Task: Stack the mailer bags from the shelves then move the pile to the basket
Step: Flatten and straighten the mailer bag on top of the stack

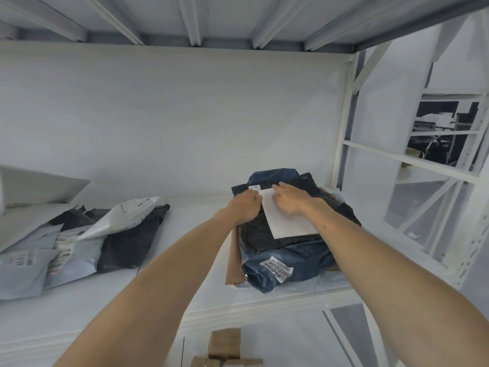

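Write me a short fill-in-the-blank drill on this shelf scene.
1. Both hands rest on the ___ mailer topping the pile.
2. The left hand and right hand are on the pile's ___ side.
3. The loose mailer bags lie to the pile's ___.

Answers: white; far; left

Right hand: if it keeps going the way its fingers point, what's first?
Likely the left hand: the right hand points left across the white mailer on the pile, almost touching it.

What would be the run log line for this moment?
step: stacking | both hands on flat white mailer bag | atop dark mailer pile | white metal shelf
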